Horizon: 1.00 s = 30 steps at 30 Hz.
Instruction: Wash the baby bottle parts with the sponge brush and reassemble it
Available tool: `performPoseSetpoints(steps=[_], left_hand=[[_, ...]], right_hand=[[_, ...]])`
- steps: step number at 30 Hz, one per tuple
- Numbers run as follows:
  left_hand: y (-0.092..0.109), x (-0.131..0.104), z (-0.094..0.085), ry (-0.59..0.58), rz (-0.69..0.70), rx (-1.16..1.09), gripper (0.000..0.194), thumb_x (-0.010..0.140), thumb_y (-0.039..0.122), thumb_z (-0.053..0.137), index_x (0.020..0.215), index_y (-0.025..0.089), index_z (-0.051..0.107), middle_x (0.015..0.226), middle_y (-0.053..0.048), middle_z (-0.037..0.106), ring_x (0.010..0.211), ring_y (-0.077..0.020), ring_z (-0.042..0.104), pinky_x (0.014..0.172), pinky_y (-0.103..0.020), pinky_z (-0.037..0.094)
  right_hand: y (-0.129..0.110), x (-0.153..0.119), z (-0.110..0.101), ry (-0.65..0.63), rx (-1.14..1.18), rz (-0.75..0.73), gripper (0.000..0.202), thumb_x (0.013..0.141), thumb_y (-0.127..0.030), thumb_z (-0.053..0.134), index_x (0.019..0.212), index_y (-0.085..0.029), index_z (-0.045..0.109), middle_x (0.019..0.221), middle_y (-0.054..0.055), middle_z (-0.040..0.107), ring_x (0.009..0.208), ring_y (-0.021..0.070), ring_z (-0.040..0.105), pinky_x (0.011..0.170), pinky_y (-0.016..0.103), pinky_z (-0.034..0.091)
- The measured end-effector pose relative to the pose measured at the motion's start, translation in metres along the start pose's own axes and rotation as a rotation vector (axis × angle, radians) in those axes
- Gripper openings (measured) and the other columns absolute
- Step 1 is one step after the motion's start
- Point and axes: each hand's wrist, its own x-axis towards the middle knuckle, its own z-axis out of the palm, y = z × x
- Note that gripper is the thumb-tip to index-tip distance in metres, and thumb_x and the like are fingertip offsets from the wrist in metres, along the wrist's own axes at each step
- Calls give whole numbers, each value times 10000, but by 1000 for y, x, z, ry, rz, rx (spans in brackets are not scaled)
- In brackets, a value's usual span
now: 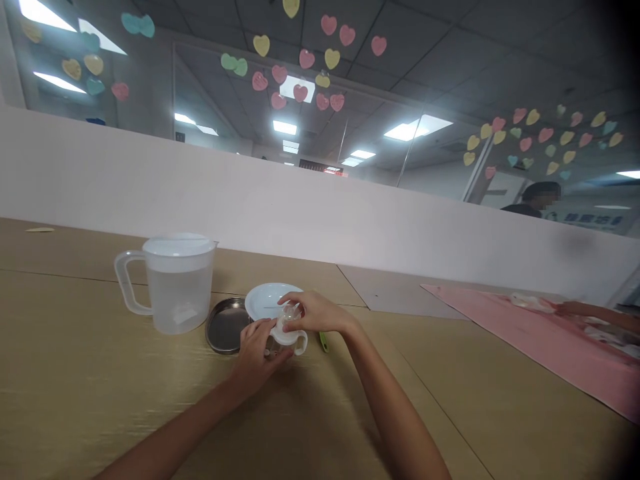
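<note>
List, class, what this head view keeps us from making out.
In the head view:
Handled cup, left side: behind the left hand.
Clear piece, full shape: behind the right hand.
White dish, near side: behind the hands.
Pink cloth, right end: cut off by the picture's edge.

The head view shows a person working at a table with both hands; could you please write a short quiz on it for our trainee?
1. Multiple choice: which thing stands just to the picture's left of the round metal pan?
a) a plate
b) a jug
c) a green handle

2. True or false: the left hand is on the small cup, while the right hand is on the clear piece at its top.

3. Short answer: what colour is the cloth at the picture's right?

Key: 1. b; 2. true; 3. pink.
</note>
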Motion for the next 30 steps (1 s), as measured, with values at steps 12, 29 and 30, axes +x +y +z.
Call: performPoseSetpoints(steps=[12,29,30], left_hand=[[3,-1,-2,-67,18,-90,506,815,521,547,1213,212,502,1175,-92,596,1079,-272,523,925,-427,401],[4,-1,-3,-77,45,-88,514,829,526,529,1231,210,479,1196,-95,586,1107,-279,515,931,-425,396],[4,-1,-2,-81,50,-87,519,829,524,531,1239,210,473,1204,-95,582,1114,-279,512,932,-424,394]], right_hand=[[-2,-3,-6,-31,-49,-33,466,675,-378,735,1099,-200,657,975,40,674,866,175,597,717,250,429],[4,-2,-8,-66,1,-43,499,709,-424,704,1161,-224,638,1073,37,673,921,181,611,755,250,437],[4,-2,-9,-68,16,-34,497,708,-430,705,1157,-225,641,1067,35,673,917,180,609,749,250,437]])
